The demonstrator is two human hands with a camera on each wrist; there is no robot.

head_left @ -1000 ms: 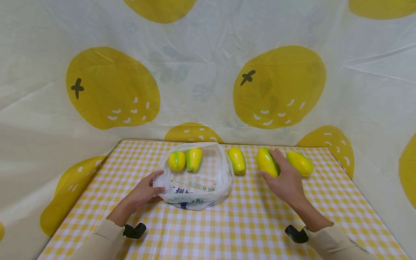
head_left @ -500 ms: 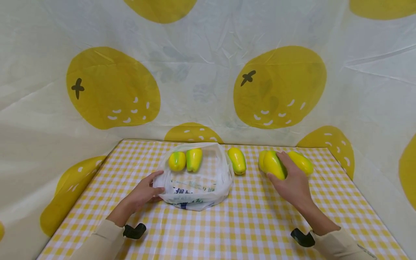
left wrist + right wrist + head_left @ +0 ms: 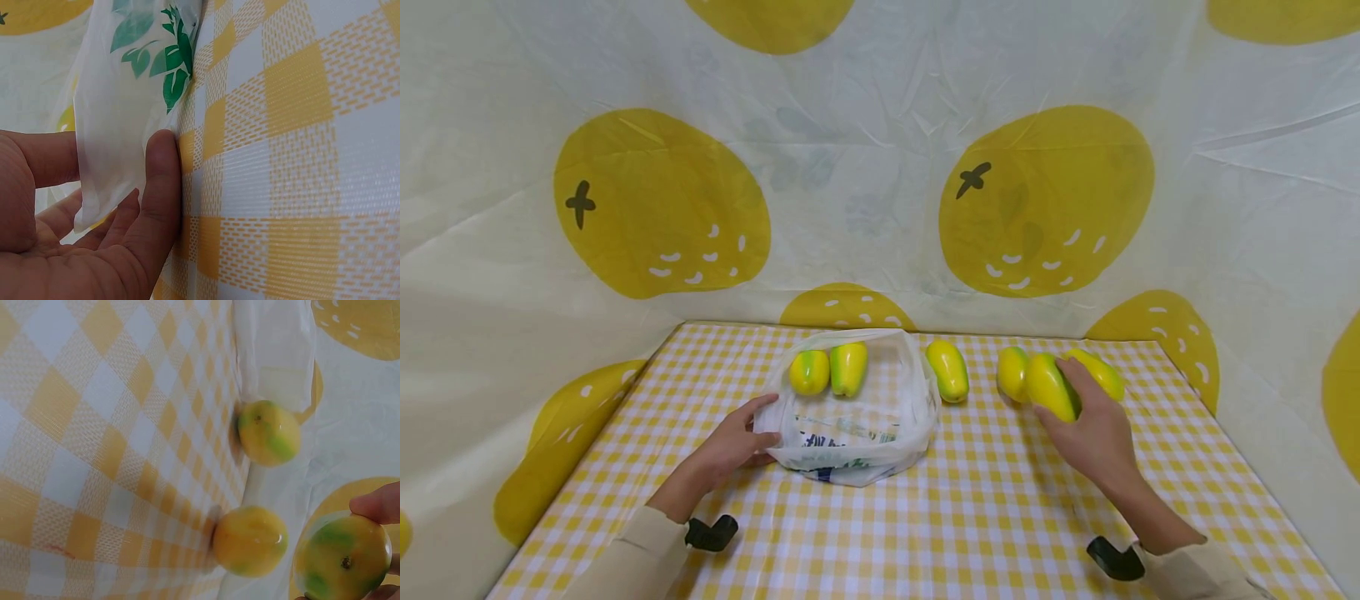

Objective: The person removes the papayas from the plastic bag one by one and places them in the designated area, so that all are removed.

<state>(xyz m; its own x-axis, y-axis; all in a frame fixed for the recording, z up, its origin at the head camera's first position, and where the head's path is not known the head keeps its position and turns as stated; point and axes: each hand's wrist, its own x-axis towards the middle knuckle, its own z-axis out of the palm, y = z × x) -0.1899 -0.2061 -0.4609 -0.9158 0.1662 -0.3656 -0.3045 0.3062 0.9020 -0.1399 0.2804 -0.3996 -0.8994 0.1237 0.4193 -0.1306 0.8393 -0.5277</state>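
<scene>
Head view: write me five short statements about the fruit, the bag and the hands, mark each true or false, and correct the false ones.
1. The right hand holds a yellow-green fruit. True.
2. The left hand holds a fruit too. False: its fingers are at the edge of the white bag.
3. Two bagged fruits lie side by side. True.
4. The tablecloth is plain blue. False: it is checked yellow and white.
5. One loose fruit lies just right of the bag. True.
</scene>
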